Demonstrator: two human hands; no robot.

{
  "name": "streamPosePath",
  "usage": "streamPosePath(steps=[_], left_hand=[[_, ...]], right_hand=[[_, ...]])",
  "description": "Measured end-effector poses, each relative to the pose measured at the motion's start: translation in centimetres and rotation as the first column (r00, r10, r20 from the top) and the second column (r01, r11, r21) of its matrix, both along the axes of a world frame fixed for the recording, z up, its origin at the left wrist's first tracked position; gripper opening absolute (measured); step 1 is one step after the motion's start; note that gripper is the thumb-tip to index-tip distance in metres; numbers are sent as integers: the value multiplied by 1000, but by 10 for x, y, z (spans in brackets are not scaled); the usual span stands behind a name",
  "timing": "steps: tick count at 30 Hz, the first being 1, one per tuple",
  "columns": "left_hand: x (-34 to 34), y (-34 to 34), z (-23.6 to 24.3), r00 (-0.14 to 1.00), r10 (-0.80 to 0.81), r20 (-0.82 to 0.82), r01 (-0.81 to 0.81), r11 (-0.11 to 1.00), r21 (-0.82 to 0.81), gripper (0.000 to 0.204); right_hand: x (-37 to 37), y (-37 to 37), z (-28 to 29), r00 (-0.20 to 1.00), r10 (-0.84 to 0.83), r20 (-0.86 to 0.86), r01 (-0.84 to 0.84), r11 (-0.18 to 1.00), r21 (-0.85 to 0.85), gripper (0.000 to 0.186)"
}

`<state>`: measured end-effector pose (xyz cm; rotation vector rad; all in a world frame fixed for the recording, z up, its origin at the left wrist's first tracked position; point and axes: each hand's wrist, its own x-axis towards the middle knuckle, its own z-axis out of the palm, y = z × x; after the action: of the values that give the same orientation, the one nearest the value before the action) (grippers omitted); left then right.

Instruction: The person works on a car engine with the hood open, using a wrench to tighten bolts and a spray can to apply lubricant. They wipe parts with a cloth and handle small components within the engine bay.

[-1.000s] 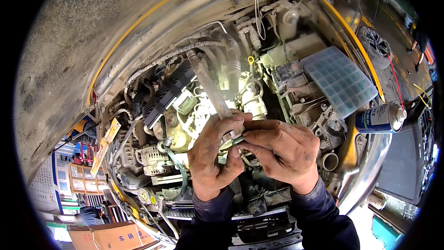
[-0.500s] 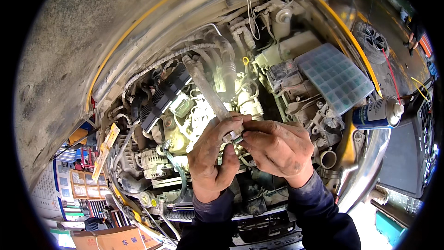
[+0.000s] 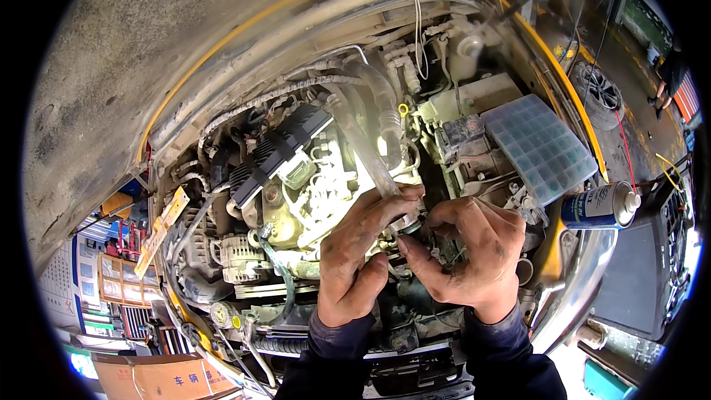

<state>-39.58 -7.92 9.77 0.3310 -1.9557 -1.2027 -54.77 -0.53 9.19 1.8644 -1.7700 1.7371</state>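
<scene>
My left hand (image 3: 354, 259) is closed around the lower end of a dusty grey hose (image 3: 364, 150), which slants down from the upper middle of the engine bay. A pale fitting (image 3: 404, 220) with a dark green rim shows at the hose end, past my left fingertips. Close to the right of that end is my right hand (image 3: 478, 255), its thumb and curled forefinger apart with nothing visible between them. Its other fingers are bent and partly hidden. Behind both hands lies the brightly lit engine (image 3: 333, 192).
A clear compartment box (image 3: 541, 148) rests on the bay's right side, with a blue and white spray can (image 3: 596, 206) beside it. A black finned module (image 3: 281, 152) sits left of the hose. The yellow-edged raised hood (image 3: 133, 52) spans the upper left.
My right hand has drawn back from the hose end, and its thumb and forefinger have spread. My left hand still grips the hose. The view has shifted slightly.
</scene>
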Motion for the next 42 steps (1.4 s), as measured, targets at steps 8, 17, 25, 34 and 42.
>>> streamPosePath(steps=[8,17,25,34,42], left_hand=[[-5,2,2,1000,26,10,-26,1000,6,58],[-2,2,2,998,49,37,-49,999,-1,61],[3,4,6,999,51,-2,-51,997,64,48],[2,-6,-4,988,-45,-147,50,998,34,42],[16,15,1,894,422,-152,-383,895,230,30]], right_hand=[[11,0,1,997,-71,1,71,997,24,22],[18,6,11,939,36,342,-99,981,167,18],[4,2,8,90,111,990,-705,709,-16,26],[-6,-7,-14,-17,163,986,-742,659,-122,26],[5,2,0,543,295,786,-398,915,-68,17]])
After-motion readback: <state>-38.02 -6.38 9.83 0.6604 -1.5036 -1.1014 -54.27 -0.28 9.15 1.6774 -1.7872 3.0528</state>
